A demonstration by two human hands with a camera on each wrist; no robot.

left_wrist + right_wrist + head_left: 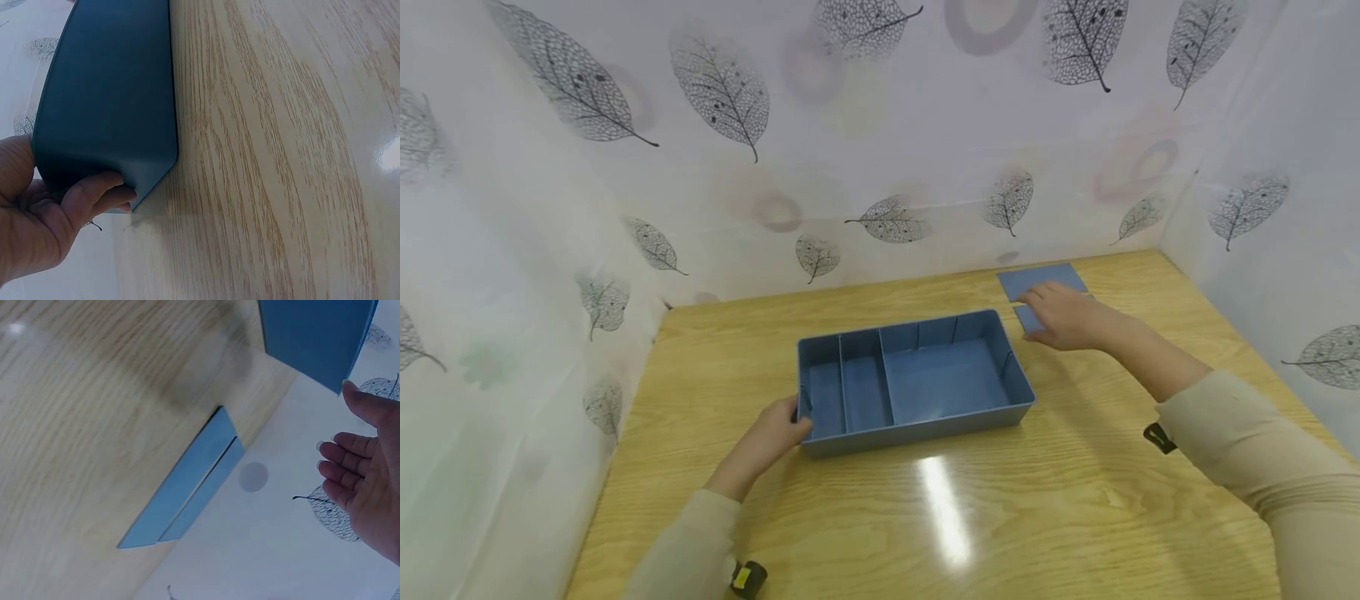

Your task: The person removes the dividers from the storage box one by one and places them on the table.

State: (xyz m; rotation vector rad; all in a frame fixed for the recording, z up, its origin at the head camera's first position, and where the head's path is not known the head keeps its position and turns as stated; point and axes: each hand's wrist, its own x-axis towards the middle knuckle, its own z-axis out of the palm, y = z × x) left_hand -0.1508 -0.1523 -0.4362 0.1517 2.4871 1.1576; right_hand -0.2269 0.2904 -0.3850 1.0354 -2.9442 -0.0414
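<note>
I'm best steadying the divided box (946, 379) mid-frame with left hand (777, 432) pinching its end; right hand (1067, 318), fingers loosely bent, is holding nothing.

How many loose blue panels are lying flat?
2, off the right end of the box: rear panel, and front panel partly behind the right hand. Others may be hidden.

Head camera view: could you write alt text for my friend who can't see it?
A person's left grip holds the left end of a blue three-compartment tray on a wooden table. Their right grip partly hides the nearer of two flat blue panels at the table's back right. Leaf-patterned sheeting rises behind and on both sides.
</note>
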